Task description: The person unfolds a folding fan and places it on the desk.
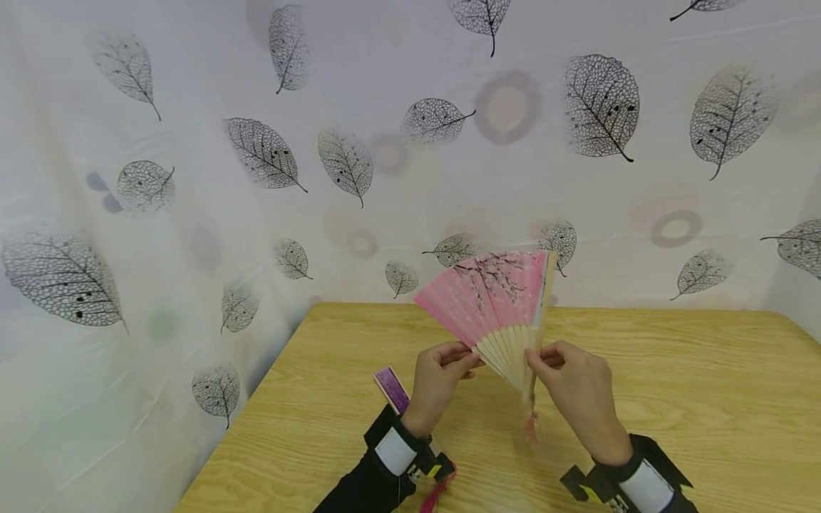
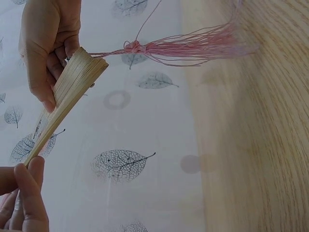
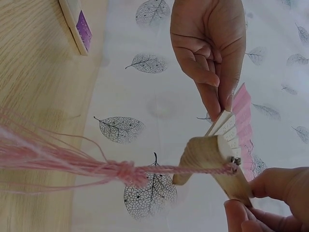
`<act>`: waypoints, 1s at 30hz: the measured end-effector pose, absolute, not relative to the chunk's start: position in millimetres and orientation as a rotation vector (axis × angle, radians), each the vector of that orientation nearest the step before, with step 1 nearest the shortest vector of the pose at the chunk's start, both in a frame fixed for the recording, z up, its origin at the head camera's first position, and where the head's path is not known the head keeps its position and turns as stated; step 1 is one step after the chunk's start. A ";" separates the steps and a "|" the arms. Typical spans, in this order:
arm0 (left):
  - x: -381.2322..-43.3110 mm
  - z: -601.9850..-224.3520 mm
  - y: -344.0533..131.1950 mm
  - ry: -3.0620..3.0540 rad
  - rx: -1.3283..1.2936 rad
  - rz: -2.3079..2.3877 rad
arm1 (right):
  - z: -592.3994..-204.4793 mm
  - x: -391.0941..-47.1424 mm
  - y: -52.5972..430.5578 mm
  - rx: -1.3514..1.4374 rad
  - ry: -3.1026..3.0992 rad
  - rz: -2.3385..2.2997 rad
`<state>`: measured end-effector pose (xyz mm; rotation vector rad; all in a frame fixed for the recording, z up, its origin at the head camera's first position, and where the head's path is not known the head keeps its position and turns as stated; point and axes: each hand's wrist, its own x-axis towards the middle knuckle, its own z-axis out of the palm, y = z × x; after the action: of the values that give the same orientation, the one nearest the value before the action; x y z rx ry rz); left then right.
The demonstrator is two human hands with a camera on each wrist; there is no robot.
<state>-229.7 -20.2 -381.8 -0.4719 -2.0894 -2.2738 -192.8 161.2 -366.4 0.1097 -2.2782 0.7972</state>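
Observation:
A pink folding fan (image 1: 494,299) with dark blossom branches and pale wooden ribs is partly spread, held up above the table. My left hand (image 1: 439,381) pinches its outer rib on the left side. On the other side my right hand (image 1: 574,388) pinches the right guard stick between thumb and fingers. From the pivot end hangs a pink tassel (image 1: 532,429), whose knotted cord and loose strands (image 3: 120,171) show closely in the right wrist view. Beneath the left forearm lies a second, folded fan with a purple panel (image 1: 393,390); the arm hides its middle.
The wood-grain table (image 1: 699,399) spreads under both hands. A deep pink tassel (image 1: 437,493) lies by the left wrist. Behind the table hangs a white curtain (image 1: 398,214) printed with leaves, and it also runs along the left side.

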 end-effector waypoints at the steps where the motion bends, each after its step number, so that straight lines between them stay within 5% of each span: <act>1: -229.7 -381.8 -20.1 -2.089 -0.476 -2.268 | -366.3 -192.7 161.3 0.106 -2.280 0.798; 30: -228.8 -379.7 -22.0 -2.061 -0.474 -2.244 | -366.8 -195.2 164.4 0.020 -2.320 0.868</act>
<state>-228.8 -22.0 -379.7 -0.4738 -2.0611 -2.2437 -195.2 164.4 -366.8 0.0203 -2.3198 0.8684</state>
